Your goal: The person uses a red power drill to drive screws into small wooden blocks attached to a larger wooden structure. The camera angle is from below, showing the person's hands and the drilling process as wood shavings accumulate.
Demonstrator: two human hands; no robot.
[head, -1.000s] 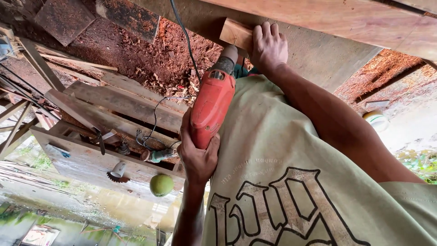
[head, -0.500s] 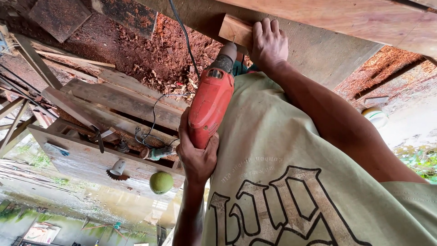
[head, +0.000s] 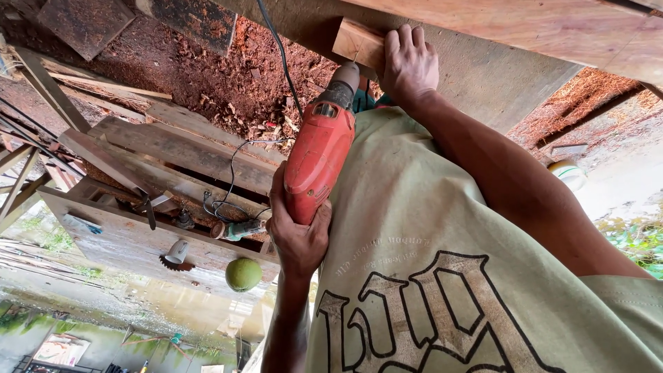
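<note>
1. While the person bends over, a big wooden plank (head: 552,27) runs across the top, and it is the biggest thing here.
2. A pale green shirt (head: 414,228) with dark letters fills the bottom right.
3. Red-brown sawdust (head: 207,76) covers the ground at the top left.
4. An old wooden bench (head: 124,242) sits on the left, with loose boards on it.
5. The red drill (head: 318,159) is in the middle. Its tip points at the small wood block (head: 356,40) and looks to touch it. A black cord (head: 276,48) runs from near the drill to the top edge.
6. The left hand (head: 297,238) holds the drill's back end, with its fingers wrapped tight around it.
7. The right hand (head: 409,65) rests on the small wood block. Its fingers lie flat and straight on it, not curled around.
8. The small wood block sits against the plank, at the top middle.
9. A white tub (head: 568,173) stands far off on the right.
10. A green ball (head: 243,274) is by the bench edge, near the left hand.
</note>
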